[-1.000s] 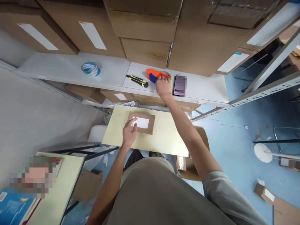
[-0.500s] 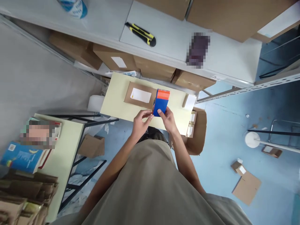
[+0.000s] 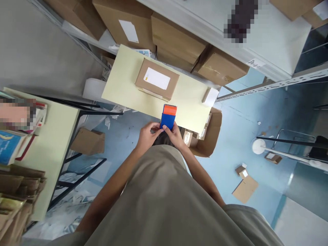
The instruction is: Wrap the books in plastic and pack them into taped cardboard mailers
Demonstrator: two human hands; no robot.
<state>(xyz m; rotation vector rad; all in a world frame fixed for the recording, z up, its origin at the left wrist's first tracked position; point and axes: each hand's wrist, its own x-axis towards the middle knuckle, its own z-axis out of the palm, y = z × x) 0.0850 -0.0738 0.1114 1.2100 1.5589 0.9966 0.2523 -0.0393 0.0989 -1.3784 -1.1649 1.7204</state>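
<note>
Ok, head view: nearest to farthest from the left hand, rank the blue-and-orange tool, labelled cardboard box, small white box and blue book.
From the left hand:
1. Blue-and-orange tool, at its fingertips, in the right hand.
2. Labelled cardboard box, ahead on the table.
3. Small white box, table's right end.
4. Blue book, far left, side table.

Handwritten "D", the rest illegible, on the white label [image 3: 255, 64] of the shelf edge [image 3: 275, 72]
</note>
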